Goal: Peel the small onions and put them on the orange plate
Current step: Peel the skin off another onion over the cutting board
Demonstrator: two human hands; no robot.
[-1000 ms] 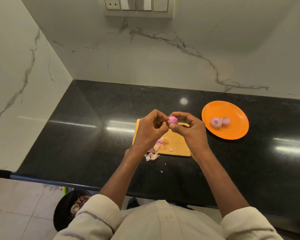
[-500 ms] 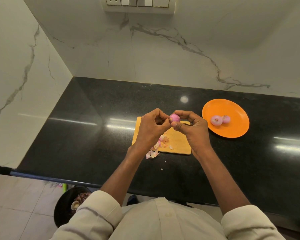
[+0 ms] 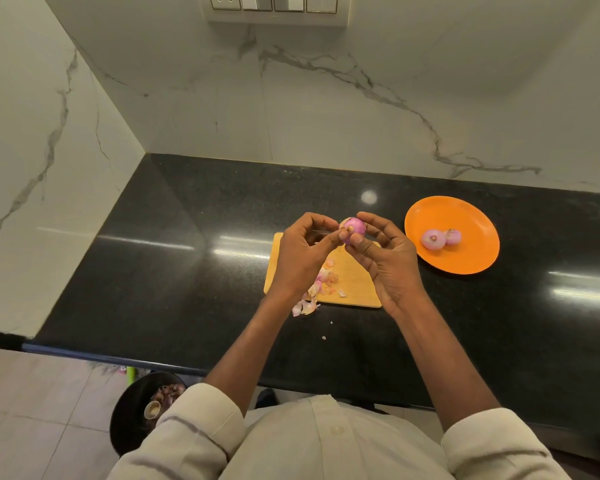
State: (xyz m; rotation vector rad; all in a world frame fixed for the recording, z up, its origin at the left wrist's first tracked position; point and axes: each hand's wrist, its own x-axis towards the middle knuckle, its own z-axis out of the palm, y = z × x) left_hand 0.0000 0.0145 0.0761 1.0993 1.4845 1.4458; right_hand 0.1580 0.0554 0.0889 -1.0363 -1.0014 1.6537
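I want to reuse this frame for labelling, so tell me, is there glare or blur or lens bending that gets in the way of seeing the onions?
Head view: bright glare streaks on the black counter, none across the held onion, the orange plate or its two peeled onions; hands sharp; wide-angle bending curves the counter edge.

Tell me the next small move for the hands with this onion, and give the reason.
Probably pull off the bit of skin that the left hand pinches at the end of the small onion, while the right hand holds it above the cutting board. A pale patch still shows there, so it seems not ready for the orange plate.
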